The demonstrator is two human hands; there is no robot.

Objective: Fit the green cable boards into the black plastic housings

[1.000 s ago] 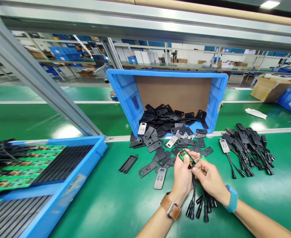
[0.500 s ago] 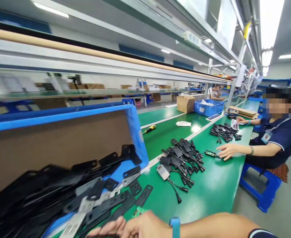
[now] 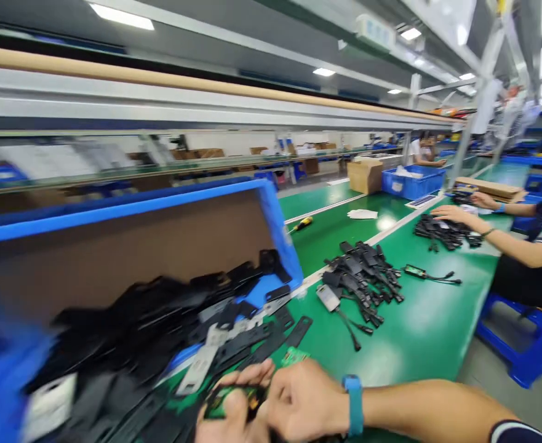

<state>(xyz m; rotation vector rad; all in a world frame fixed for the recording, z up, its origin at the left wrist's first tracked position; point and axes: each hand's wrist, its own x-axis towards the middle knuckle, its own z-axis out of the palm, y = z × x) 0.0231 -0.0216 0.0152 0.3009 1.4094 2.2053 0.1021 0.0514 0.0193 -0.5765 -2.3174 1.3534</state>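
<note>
Low in the view, my left hand [image 3: 234, 415] is closed around a small green circuit board [image 3: 218, 403], which seems to sit in a black casing. The left thumb lies across it. My right hand [image 3: 305, 397], with a teal wristband, has its fingers curled against the board's right end; what the fingertips pinch is hidden. Just beyond the right knuckles lies another green circuit board [image 3: 293, 355]. Left of the hands, flat black slotted plates [image 3: 247, 344] and a pale metallic plate [image 3: 199, 369] are spread on the green table.
A tilted blue bin [image 3: 293, 264] full of black plates stands on the left. Ahead lie a pile of black cabled units [image 3: 363, 277], a pale-faced cabled unit [image 3: 328, 298] and a screwdriver [image 3: 302, 224]. On the right, a co-worker's hand [image 3: 455, 214] is over another pile.
The view has shifted, so both hands appear higher and the board in my left hand shows. The co-worker's hand has left an open cabled unit and moved to the farther pile.
</note>
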